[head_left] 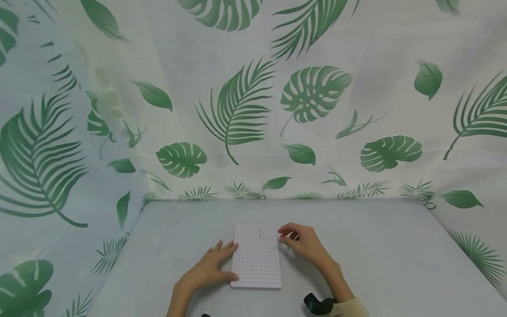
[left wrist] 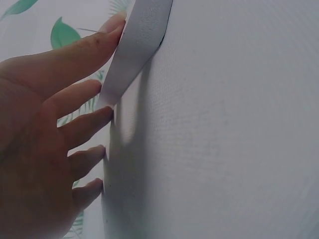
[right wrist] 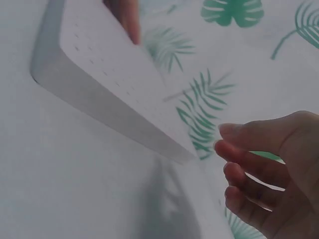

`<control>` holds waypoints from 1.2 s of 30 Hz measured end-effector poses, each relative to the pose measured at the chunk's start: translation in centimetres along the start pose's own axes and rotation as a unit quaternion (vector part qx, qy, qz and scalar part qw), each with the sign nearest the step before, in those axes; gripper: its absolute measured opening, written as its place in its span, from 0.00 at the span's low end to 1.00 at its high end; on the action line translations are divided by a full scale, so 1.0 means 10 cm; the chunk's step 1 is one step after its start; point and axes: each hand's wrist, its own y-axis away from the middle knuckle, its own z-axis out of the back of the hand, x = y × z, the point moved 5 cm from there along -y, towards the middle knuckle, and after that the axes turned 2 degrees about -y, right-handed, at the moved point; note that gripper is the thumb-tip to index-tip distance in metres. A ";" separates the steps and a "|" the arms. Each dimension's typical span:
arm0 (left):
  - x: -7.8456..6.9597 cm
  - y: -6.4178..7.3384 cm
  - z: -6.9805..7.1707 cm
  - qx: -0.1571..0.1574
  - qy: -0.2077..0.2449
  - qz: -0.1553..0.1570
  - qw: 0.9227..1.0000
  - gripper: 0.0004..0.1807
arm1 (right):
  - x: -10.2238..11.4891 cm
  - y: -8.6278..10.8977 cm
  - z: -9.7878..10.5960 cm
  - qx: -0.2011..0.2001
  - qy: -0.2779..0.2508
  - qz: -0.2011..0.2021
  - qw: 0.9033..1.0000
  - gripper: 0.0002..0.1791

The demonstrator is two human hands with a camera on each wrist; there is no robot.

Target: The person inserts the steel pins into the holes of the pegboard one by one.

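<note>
While the left hand (head_left: 211,266) rests spread along the left edge of a white perforated board (head_left: 255,259), fingers and thumb wide apart, the right hand (head_left: 306,243) hovers beside the board's far right side, as the head view shows. The board lies flat on the pale table (head_left: 166,255), and a thin dark pin (head_left: 260,232) stands near its far end. From the left wrist, the thumb touches the board's side. From the right wrist, the right fingers are loosely curved (thumb and index narrowly spaced, nothing visible between), apart from the board.
</note>
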 end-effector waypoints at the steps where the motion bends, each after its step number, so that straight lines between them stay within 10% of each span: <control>1: 0.00 0.00 0.00 0.000 0.001 0.001 1.000 0.49 | -0.03 0.00 0.04 0.004 0.002 -0.013 1.000 0.11; 36: 0.02 0.00 0.00 -0.006 0.006 0.000 1.000 0.49 | -0.68 0.25 0.46 0.125 -0.042 -0.161 0.978 0.25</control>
